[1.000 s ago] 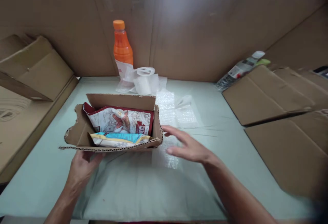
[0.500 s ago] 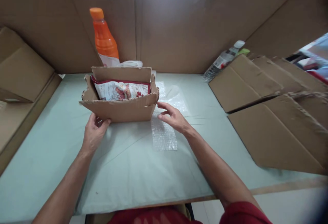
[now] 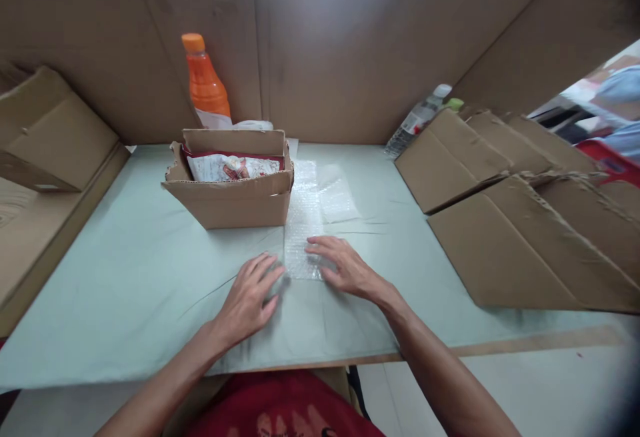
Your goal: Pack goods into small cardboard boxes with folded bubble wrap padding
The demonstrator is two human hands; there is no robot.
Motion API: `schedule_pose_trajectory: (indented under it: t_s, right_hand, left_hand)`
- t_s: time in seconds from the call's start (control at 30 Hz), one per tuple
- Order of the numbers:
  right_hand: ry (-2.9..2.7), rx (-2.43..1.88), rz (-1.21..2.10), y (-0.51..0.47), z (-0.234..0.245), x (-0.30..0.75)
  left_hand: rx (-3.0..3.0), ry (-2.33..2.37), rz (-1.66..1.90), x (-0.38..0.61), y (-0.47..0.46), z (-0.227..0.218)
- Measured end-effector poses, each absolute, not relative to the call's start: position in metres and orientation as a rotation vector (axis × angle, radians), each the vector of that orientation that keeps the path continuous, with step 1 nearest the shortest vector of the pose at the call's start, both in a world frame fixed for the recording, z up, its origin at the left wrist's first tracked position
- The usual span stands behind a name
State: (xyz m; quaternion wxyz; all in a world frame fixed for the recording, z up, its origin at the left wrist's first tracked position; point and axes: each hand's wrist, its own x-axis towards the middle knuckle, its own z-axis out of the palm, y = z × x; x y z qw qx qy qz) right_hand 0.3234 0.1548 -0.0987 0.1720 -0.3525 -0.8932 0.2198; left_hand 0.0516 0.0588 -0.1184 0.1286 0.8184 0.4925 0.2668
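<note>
A strip of clear bubble wrap (image 3: 303,217) lies flat on the pale green table cover (image 3: 150,290). My right hand (image 3: 347,267) is over its near right edge with fingers spread, holding nothing. Just left of the strip's near end is my left hand (image 3: 253,297), open, fingers apart and nothing in them. Beyond it stands an open-topped cardboard box (image 3: 240,207), apart from both hands. Inside the box sits a white and dark red printed packet (image 3: 233,166); its lower part is hidden. A smaller clear plastic piece (image 3: 337,194) lies right of the strip.
At the back, an orange bottle (image 3: 207,84) stands behind the box beside white plastic. A clear bottle (image 3: 417,120) leans at the back right near several cardboard boxes (image 3: 505,244). Another cardboard box (image 3: 60,130) is at the left. Cardboard walls (image 3: 350,57) close off the back.
My left hand has let go of the box's lower front edge and moved right and nearer. My right hand has come away from the box's side, down over the bubble wrap.
</note>
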Motion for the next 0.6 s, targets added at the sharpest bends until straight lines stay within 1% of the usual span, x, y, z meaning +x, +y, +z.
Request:
schedule_pose_trajectory:
  t_s: [0.1, 0.2, 0.27, 0.37, 0.5, 0.53, 0.57, 0.6]
  right_hand:
    - [-2.734, -0.944, 0.51, 0.134, -0.1, 0.326]
    - [-2.666, -1.013, 0.365, 0.126, -0.112, 0.319]
    - [-2.56, -1.039, 0.356, 0.126, -0.115, 0.316]
    - [-2.416, -1.036, 0.518, 0.12, -0.104, 0.317]
    - [-2.26, -1.062, 1.008, 0.097, -0.078, 0.327]
    - [-2.185, -1.105, 1.059, 0.089, -0.074, 0.329]
    - [-2.094, -1.163, 1.033, 0.08, -0.071, 0.331]
    - [-2.0, -1.224, 0.939, 0.072, -0.07, 0.332]
  left_hand:
    - [2.402, 1.41, 0.675, 0.064, 0.073, -0.124]
    - [2.368, 1.429, 0.674, 0.072, 0.079, -0.13]
    - [2.349, 1.415, 0.718, 0.077, 0.077, -0.129]
    - [2.306, 1.323, 0.813, 0.08, 0.065, -0.12]
    - [2.017, 1.337, 0.876, 0.084, 0.04, -0.11]
    - [1.91, 1.384, 0.876, 0.085, 0.037, -0.11]
    - [1.811, 1.433, 0.873, 0.086, 0.035, -0.11]
    - [1.73, 1.476, 0.871, 0.087, 0.034, -0.111]
